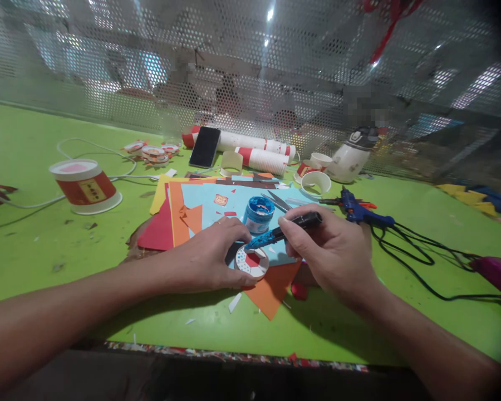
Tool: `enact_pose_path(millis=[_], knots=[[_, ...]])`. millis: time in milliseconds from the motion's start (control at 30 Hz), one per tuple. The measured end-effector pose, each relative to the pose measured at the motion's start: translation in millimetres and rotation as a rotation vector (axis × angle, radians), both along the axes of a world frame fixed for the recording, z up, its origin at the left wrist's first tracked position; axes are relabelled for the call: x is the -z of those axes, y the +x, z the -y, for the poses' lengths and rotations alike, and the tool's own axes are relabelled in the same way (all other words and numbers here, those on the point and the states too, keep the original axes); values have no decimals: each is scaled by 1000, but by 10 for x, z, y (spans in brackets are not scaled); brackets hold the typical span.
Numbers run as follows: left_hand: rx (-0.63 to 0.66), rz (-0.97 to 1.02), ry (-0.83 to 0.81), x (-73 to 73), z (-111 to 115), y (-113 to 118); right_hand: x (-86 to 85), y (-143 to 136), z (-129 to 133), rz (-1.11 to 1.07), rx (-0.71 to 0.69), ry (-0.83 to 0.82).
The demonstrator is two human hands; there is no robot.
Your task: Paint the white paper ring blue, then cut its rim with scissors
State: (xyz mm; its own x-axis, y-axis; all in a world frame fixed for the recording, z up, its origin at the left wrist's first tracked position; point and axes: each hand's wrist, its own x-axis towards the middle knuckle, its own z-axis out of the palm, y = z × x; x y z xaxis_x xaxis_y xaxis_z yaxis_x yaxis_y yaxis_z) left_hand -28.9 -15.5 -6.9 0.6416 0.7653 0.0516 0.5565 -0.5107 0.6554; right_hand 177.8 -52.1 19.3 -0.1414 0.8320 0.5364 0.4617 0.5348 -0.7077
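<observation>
My left hand [211, 253] steadies a small round white disc [256, 272] between thumb and fingers. The disc has a red centre, dark dividing lines and blue dots on its left side. In my right hand [334, 250] is a black pen [304, 221], its front part coated in blue paint. The pen's blue tip is at the disc's upper left edge; whether it touches, I cannot tell. Just beyond the disc stands an uncapped jar of blue paint [258, 223]. Scissors [278, 201] lie right behind the jar, and sheets of coloured paper [204, 195] lie underneath.
A red and white paper cup [86, 189] stands upside down at left. Farther back are a phone [205, 147], paper tubes [263, 160], cut cup rings [316, 182] and a white bottle [350, 156]. A blue glue gun [365, 213] trails a black cable at right.
</observation>
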Motion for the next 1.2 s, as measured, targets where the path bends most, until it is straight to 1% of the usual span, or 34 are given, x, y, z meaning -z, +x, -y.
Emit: enact_pose_path(millis=[500,800,1000,1200], knots=[[-12,13,3,-11,9,20,23,-14,-19,-28,-7,-30],[7,31,10,-12,12,14,30,-18,-1,-44,-30,-43],[-11,9,-9,-19,24,8,7,-25,10,47,3,7],[12,22,8,-10,5,12,-20,-28,49,140,-22,47]])
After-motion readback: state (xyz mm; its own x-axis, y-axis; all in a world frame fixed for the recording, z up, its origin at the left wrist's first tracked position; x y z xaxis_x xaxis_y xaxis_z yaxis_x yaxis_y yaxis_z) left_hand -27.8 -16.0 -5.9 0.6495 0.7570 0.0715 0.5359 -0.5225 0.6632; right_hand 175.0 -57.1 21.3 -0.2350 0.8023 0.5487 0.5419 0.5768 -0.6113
